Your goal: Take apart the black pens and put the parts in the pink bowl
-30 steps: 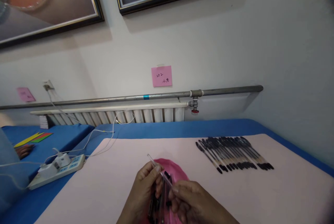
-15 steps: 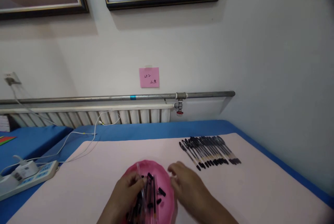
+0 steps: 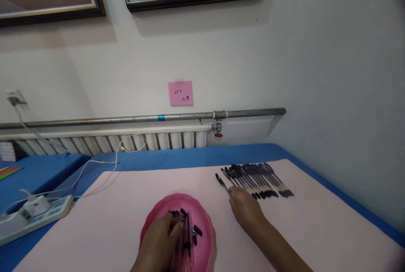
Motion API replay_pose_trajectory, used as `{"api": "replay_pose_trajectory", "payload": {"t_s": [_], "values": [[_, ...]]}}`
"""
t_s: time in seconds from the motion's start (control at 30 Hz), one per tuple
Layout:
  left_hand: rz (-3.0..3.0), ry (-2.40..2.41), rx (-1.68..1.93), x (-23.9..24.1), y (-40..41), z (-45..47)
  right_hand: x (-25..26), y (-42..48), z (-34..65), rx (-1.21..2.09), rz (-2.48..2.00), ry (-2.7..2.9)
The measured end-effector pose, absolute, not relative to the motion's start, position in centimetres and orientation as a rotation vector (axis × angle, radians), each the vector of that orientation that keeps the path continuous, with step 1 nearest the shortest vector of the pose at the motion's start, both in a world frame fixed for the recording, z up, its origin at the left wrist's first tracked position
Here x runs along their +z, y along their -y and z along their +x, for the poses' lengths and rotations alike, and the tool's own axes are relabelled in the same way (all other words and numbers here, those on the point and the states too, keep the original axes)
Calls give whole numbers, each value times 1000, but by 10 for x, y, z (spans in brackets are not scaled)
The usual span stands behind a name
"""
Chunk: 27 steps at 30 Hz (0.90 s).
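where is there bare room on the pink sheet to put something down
Free: the pink sheet between power strip and pink plate, also right of the right hand, below the pen row. Crowded: the plate, with pen parts and the left hand, and the row's left end.

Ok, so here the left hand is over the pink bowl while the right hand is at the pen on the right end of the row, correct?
Not quite: the head view shows the right hand at the pen on the left end of the row, not the right end. The left hand is over the pink bowl, as you say.
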<state>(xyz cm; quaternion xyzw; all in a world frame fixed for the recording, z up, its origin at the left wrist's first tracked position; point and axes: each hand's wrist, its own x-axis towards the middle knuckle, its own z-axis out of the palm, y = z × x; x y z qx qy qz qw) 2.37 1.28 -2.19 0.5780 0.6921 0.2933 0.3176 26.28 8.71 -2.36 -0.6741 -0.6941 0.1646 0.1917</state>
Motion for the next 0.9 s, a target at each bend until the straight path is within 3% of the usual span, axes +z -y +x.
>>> {"api": "replay_pose_trajectory", "payload": {"t_s": [0.13,0.2,0.33,0.67,0.9], "values": [[1158,-1447,1121,-11,-12,26,4,-65,239,810,-1604,1937],[951,-1210,1169,-6,-13,27,13,-51,223,1420,-1284,1754],[747,-887,1275,-3,-15,29,19,-29,199,1889,-1046,1562],[691,-1127,1547,8,-19,-3,17,-25,202,1916,-1166,1633],[1161,-1497,952,-6,-15,4,11,-38,208,1740,-1285,1607]]}}
